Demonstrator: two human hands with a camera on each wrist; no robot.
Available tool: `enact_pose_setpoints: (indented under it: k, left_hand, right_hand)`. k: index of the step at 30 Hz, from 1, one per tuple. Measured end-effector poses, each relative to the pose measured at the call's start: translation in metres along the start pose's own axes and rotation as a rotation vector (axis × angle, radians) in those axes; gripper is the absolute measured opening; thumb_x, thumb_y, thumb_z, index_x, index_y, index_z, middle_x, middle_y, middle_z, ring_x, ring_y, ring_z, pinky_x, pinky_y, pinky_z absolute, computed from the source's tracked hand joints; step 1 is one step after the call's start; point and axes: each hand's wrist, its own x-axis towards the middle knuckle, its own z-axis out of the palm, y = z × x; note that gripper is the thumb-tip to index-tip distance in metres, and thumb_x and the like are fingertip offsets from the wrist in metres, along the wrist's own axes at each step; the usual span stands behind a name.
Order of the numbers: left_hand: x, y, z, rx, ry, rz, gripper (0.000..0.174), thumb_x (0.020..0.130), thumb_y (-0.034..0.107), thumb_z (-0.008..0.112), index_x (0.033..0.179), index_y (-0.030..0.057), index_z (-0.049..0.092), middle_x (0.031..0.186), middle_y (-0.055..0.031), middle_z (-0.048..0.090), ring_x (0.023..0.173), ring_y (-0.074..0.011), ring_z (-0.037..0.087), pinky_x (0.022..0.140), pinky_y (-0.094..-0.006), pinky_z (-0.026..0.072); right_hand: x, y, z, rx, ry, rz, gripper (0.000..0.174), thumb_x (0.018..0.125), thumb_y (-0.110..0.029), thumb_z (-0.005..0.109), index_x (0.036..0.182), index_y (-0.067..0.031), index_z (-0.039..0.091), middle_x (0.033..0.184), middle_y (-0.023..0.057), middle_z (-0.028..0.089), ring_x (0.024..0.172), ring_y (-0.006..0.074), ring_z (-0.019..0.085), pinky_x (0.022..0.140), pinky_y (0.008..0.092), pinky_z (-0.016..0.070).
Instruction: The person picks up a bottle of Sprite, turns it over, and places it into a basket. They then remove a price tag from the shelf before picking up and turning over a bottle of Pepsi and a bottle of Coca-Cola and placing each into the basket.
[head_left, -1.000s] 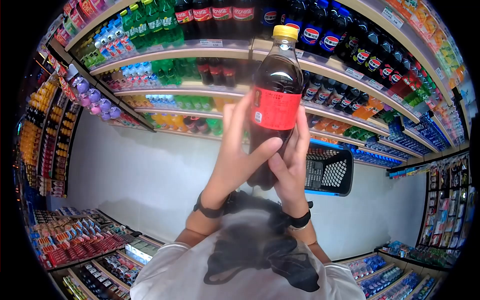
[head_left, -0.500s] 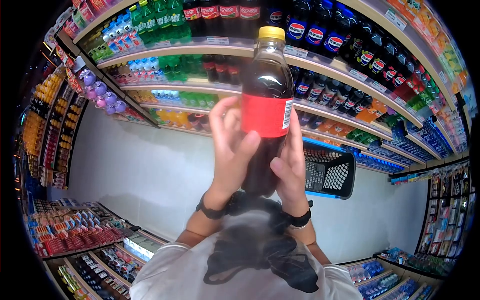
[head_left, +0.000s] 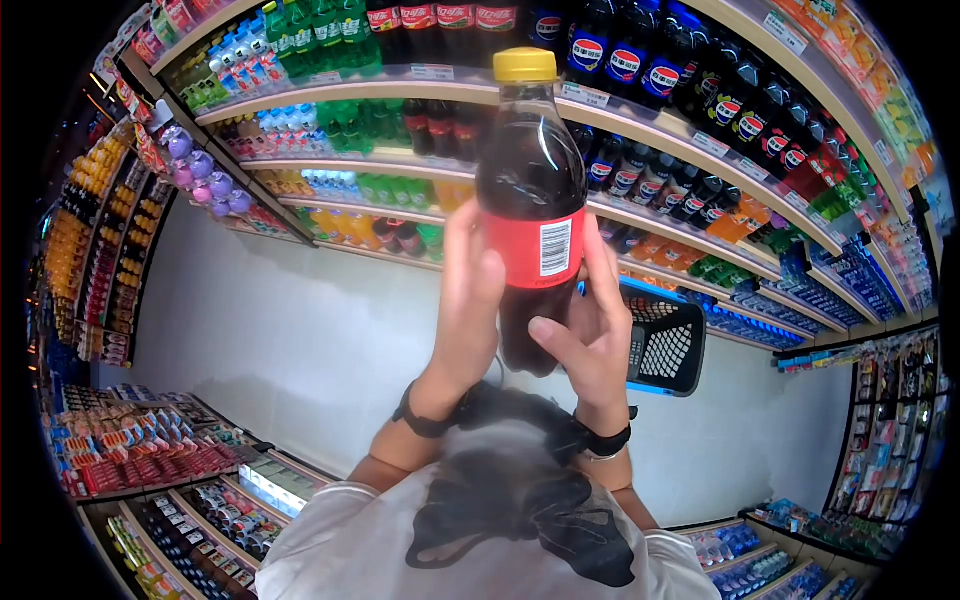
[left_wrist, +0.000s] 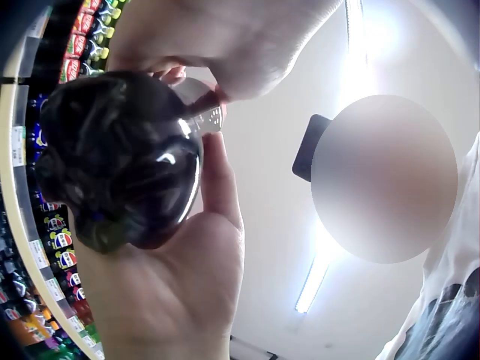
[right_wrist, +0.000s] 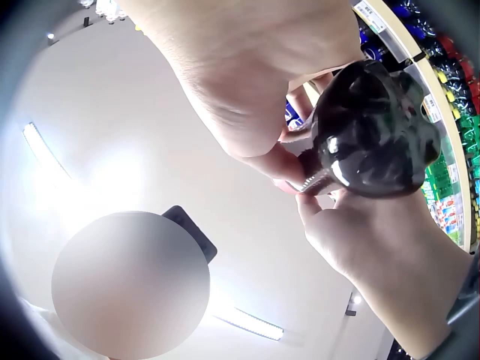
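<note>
A cola bottle with a yellow cap and red label is held upright in front of the chest. On the label a white barcode faces up toward the head camera. My left hand grips the bottle's left side, its thumb along the label's edge and its fingers partly hidden behind. From the right, my right hand holds the lower half, thumb across the front and fingers round the side. Both wrist views look up at the bottle's dark, lobed base, with fingers and thumbs of the two hands around it.
Ahead, curved shelves carry rows of soda, including dark Pepsi bottles and green bottles. A black and blue shopping basket sits on the floor by the shelves at right. More stocked racks stand at left and behind.
The bottle has turned in the hands: its barcode, at the label's right edge half a second ago, now faces the front. The left fingers, lifted off earlier, are back against the bottle.
</note>
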Motion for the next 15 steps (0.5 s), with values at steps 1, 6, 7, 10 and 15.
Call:
enact_pose_setpoints:
  k: [1,6,7,10,15]
  left_hand:
    - [-0.002,-0.002,0.004,-0.058,0.010,-0.015,0.071,0.092,0.047,0.050,0.138,-0.0002,0.023,0.132,-0.0136,0.039,0.123,-0.0210,0.040,0.104,-0.0346,0.0306]
    - [-0.009,-0.012,0.014,0.132,-0.096,0.072,0.079,0.089,0.056,0.051,0.138,0.0005,0.024,0.130,-0.0120,0.041,0.120,-0.0189,0.042,0.100,-0.0336,0.0352]
    - [-0.012,-0.012,0.017,0.118,-0.096,0.016,0.079,0.089,0.056,0.051,0.138,0.0004,0.025,0.129,-0.0120,0.043,0.119,-0.0188,0.043,0.100,-0.0336,0.0353]
    - [-0.020,-0.014,0.031,0.034,-0.066,-0.098,0.069,0.092,0.050,0.049,0.136,-0.0002,0.031,0.124,-0.0113,0.049,0.116,-0.0181,0.047,0.099,-0.0324,0.0361]
    - [-0.039,-0.033,0.044,-0.117,-0.114,-0.198,0.057,0.098,0.044,0.038,0.136,0.0000,0.036,0.126,-0.0107,0.050,0.115,-0.0163,0.048,0.097,-0.0301,0.0373]
  right_hand:
    - [-0.003,-0.001,-0.002,-0.050,0.007,0.001,0.082,0.072,-0.009,0.072,0.142,0.0014,0.031,0.139,0.0140,0.034,0.127,0.0255,0.039,0.099,0.0355,0.0398]
    - [-0.019,-0.006,-0.009,-0.216,0.074,-0.029,0.081,0.070,-0.011,0.074,0.141,-0.0030,0.036,0.136,0.0145,0.038,0.121,0.0255,0.043,0.090,0.0333,0.0446]
    - [-0.023,-0.007,-0.012,-0.216,0.090,-0.017,0.081,0.070,-0.011,0.075,0.141,-0.0029,0.036,0.136,0.0144,0.038,0.121,0.0255,0.043,0.090,0.0333,0.0446]
    - [-0.032,-0.019,-0.023,-0.329,0.099,-0.033,0.083,0.069,-0.017,0.077,0.140,-0.0030,0.037,0.133,0.0143,0.038,0.116,0.0239,0.045,0.087,0.0320,0.0451]
    - [-0.054,-0.023,-0.046,0.063,0.222,0.103,0.084,0.075,-0.028,0.073,0.142,-0.0015,0.031,0.132,0.0139,0.038,0.111,0.0204,0.047,0.084,0.0307,0.0452]
